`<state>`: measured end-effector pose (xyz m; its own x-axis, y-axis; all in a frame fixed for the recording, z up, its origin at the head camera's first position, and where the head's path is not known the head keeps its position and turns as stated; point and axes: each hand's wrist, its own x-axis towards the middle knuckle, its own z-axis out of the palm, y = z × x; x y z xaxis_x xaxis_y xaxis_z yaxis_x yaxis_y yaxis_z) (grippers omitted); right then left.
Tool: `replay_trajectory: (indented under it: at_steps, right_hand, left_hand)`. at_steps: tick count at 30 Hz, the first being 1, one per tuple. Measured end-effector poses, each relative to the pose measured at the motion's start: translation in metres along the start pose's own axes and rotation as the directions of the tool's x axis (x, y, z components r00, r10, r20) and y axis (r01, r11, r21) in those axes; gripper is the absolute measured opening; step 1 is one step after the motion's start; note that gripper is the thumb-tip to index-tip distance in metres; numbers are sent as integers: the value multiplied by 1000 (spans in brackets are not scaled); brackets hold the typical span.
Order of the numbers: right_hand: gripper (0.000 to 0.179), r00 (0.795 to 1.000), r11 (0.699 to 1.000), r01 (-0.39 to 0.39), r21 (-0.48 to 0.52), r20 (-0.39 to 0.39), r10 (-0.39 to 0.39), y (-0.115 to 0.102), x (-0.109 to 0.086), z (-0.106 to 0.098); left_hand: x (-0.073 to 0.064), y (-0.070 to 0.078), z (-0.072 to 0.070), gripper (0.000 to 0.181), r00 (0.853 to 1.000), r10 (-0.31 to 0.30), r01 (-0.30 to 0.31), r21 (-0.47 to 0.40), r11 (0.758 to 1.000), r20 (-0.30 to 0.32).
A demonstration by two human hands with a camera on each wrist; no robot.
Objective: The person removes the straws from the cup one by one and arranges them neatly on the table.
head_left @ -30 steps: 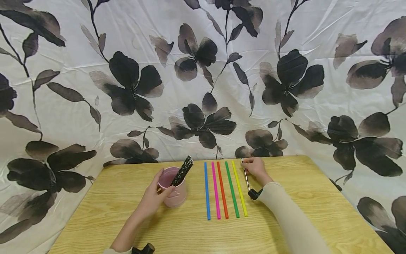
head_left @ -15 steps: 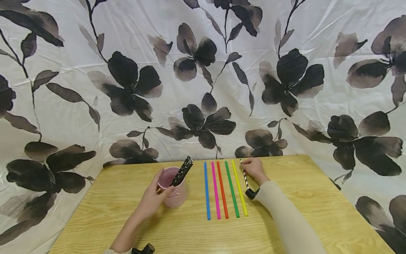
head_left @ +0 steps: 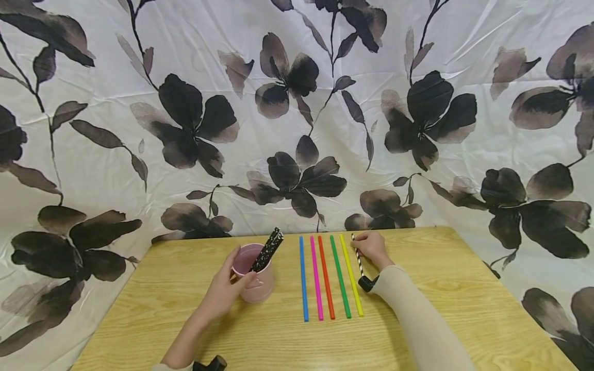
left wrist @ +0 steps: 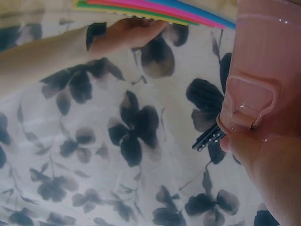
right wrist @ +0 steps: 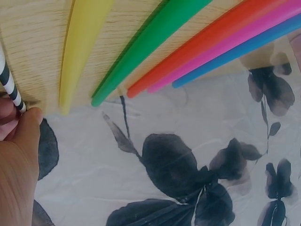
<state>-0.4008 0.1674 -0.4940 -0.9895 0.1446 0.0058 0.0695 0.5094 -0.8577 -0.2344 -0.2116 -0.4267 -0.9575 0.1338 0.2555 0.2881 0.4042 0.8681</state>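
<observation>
A pink bucket [head_left: 258, 288] stands on the left part of the table, and my left hand [head_left: 224, 289] grips it round the rim, thumb on the near side. Out of it leans a bunch of black straws with white specks [head_left: 267, 251]. In the left wrist view the thumb [left wrist: 254, 153] lies by the rim beside a small handle [left wrist: 251, 96]. My right hand [head_left: 371, 248] pinches a black-and-white striped straw [head_left: 359, 262] near its far end, just right of the yellow straw [head_left: 351, 275]. In the right wrist view the striped straw [right wrist: 10, 82] shows at the thumb and fingertips.
Blue [head_left: 303, 278], pink [head_left: 316, 278], red [head_left: 326, 278] and green [head_left: 341, 278] straws lie in a row left of the yellow one. A floral cloth [head_left: 297, 123] hangs right behind the far edge of the wooden table [head_left: 278, 345].
My right hand has shifted the striped straw slightly left, nearer the yellow straw, and then stayed there. The left hand and bucket have kept their place.
</observation>
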Motion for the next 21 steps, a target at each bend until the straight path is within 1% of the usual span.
replay_trajectory:
  at_steps: [5, 8, 10, 12, 17, 19, 21]
  right_hand:
    - [16, 1000, 1000, -3, -6, 13, 3, -1, 2, 0]
    - [15, 1000, 1000, 2, -10, 7, -2, -2, 3, 0]
    - [16, 1000, 1000, 0, -14, 6, 0, -3, 4, 1]
    - [17, 1000, 1000, -10, -25, 10, 10, -2, 4, 2]
    - [18, 1000, 997, -17, -72, 10, 18, 0, 5, 5]
    - [18, 1000, 997, -5, -80, -2, 5, 0, 6, 6]
    - [17, 1000, 997, 6, -80, -13, -7, 0, 6, 7]
  left_hand:
    - [0, 1, -1, 77, 1000, -9, 9, 8, 1000, 7]
    - [1, 1, -1, 77, 1000, -10, 10, 0, 1000, 4]
    - [2, -2, -1, 77, 1000, -6, 6, -10, 1000, 1]
    - [3, -8, 0, 78, 1000, -15, 15, -18, 1000, 3]
    - [6, -26, 2, 80, 999, -40, 40, 15, 999, 0]
    - [6, -27, 2, 80, 1000, -26, 26, 12, 1000, -2]
    - [6, -23, 1, 79, 1000, -8, 8, -2, 1000, 1]
